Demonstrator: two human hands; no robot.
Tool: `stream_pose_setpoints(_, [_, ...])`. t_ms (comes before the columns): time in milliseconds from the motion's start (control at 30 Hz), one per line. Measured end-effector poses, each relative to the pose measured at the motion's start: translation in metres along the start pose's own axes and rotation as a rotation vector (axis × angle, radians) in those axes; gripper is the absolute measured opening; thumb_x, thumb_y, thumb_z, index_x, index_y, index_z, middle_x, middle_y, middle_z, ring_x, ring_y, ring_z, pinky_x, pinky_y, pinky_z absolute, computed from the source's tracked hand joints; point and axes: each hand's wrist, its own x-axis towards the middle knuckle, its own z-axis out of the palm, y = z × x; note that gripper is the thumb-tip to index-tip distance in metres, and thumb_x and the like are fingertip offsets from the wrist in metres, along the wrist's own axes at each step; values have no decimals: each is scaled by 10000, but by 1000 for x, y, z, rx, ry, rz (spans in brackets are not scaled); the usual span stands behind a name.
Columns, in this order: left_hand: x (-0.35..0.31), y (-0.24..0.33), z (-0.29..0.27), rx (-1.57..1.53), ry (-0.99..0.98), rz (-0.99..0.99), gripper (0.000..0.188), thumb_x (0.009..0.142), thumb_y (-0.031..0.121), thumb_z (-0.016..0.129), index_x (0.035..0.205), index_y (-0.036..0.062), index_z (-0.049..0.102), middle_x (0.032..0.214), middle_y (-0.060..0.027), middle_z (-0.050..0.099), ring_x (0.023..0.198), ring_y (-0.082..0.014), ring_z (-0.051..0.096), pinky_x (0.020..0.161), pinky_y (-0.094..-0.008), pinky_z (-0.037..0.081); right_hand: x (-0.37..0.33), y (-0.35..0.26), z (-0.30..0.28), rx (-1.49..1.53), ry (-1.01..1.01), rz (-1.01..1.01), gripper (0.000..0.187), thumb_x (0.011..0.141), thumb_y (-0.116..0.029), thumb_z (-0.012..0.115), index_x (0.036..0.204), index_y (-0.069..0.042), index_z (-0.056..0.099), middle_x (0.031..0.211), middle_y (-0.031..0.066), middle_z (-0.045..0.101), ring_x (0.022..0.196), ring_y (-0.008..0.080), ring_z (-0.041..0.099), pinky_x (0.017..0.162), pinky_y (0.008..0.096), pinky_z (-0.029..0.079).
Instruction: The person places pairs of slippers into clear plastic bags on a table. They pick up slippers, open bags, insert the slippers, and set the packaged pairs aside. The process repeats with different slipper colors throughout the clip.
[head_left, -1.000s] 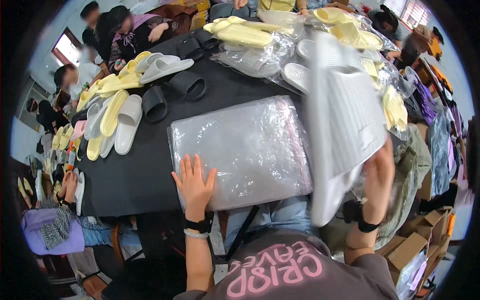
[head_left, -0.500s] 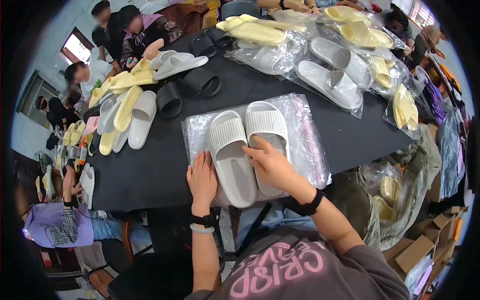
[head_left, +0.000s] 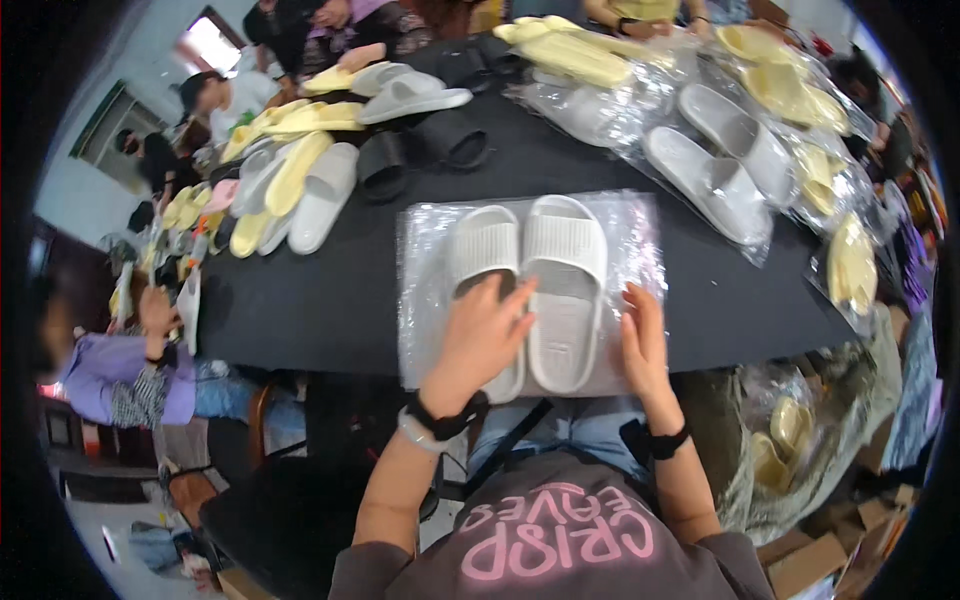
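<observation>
Slides [head_left: 535,285], white ribbed foam, lie toes away on crinkled clear plastic bag [head_left: 425,300], long axes front-to-back. Left hand [head_left: 480,340] flat and unclenched on left slide; right hand [head_left: 643,345] flat on bag edge.

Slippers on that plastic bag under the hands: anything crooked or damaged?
Nothing stands out. The two white slippers lie side by side on the clear bag, left hand on one, right hand flat beside them.

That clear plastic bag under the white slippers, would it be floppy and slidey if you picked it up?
Probably floppy: the clear plastic bag looks thin and wrinkled. Likely slippery too, since it shines. The pair of white slippers on it, under the left hand, looks thick and foamy, so probably light.
</observation>
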Motion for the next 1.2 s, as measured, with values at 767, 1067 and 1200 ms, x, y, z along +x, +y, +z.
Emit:
stream_pose_setpoints(767, [-174, -320, -75, 5, 498, -627, 156, 747, 47, 710, 896, 0, 713, 885, -160, 685, 893, -336, 649, 812, -400, 507, -3, 4, 2, -107, -89, 33, 499, 994, -196, 470, 1431, 30, 387, 1420, 220, 465, 1325, 344, 441, 1126, 423, 306])
stream_pose_setpoints(1067, [-159, -466, -85, -75, 524, -757, 252, 713, 28, 566, 929, -30, 683, 827, -181, 681, 762, -323, 663, 715, -401, 508, -3, 2, 5, -228, -8, -13, 484, 973, -154, 508, 1412, 26, 417, 1350, 221, 520, 1252, 345, 503, 1077, 419, 365])
stream_pose_setpoints(1200, [-196, -499, -113, -38, 547, -805, 417, 792, 109, 666, 1181, -34, 611, 1180, -220, 636, 1102, -311, 602, 957, -389, 459, 0, 1, 7, -226, -61, -20, 460, 981, -170, 509, 1391, 27, 438, 1321, 227, 528, 1236, 350, 516, 1053, 429, 400])
